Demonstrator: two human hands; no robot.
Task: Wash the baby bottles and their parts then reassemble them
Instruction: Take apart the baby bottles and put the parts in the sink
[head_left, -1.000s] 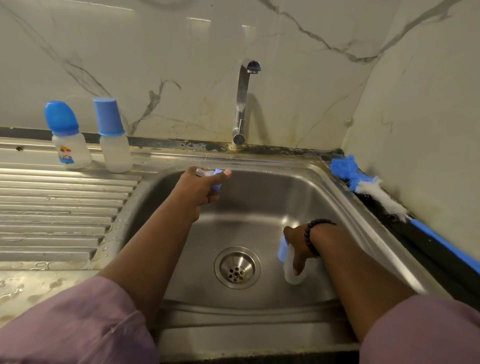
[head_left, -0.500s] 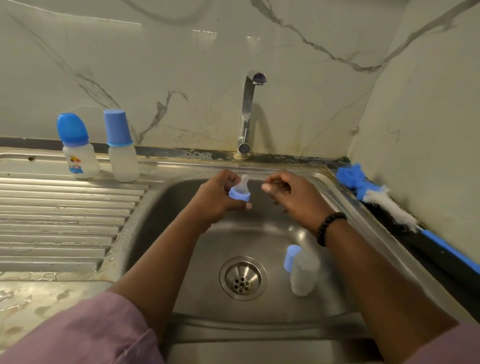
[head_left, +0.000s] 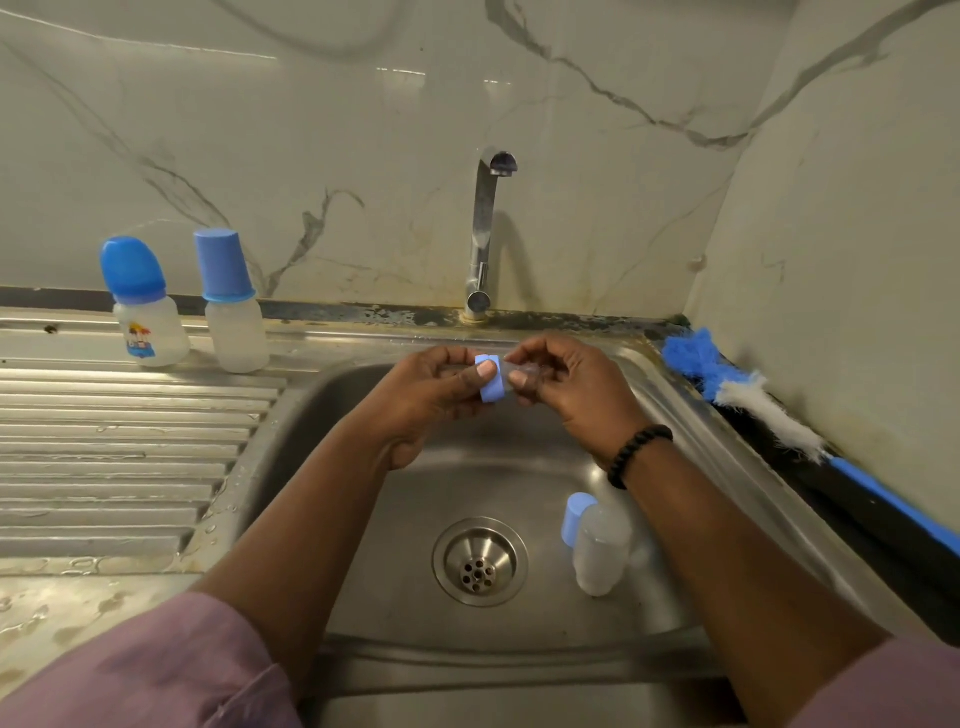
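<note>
From the head camera, both hands meet over the back of the sink (head_left: 322, 410), just below the tap (head_left: 485, 234). The left hand (head_left: 431, 400) has its fingers closed on the blue collar ring (head_left: 492, 382), thumb pressed on its face, while the right hand (head_left: 566, 389) pinches the clear teat (head_left: 524, 371) that sticks out of the ring toward it — half a second ago that hand was only reaching in beside the ring with its fingers loose, and a second ago it was down on the sink floor at the bottle. The open bottle body (head_left: 600, 551) now stands free on the sink floor to the right of the drain (head_left: 480, 561), with a blue cap (head_left: 575, 525) touching its upper left side; neither has shifted since the hand let go. On the counter (head_left: 104, 452) at the back left, two assembled bottles stand upright just beside each other: one with a rounded blue cap and a printed picture (head_left: 148, 317), one with a straight blue cap (head_left: 234, 312). A blue-and-white bottle brush (head_left: 753, 400) lies along the right wall. A black bead bracelet (head_left: 636, 452) circles the right wrist.
</note>
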